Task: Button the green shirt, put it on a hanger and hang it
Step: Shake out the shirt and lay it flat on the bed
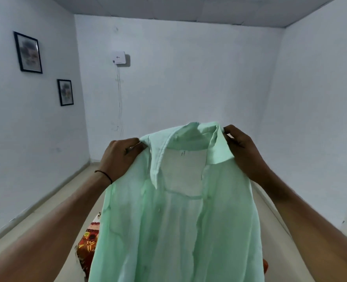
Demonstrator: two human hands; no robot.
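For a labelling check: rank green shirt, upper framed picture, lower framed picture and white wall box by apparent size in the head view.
1. green shirt, though nearest the camera
2. upper framed picture
3. lower framed picture
4. white wall box

Arms fwd, raised; L hand [119, 156] & R hand [244, 152] w/ pinch grips on green shirt [223, 224]

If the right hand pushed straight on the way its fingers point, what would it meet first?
The green shirt: the right hand points left, across the view, pinching the collar, so it would press into that fabric. The left hand lies further along, though depth is unclear.
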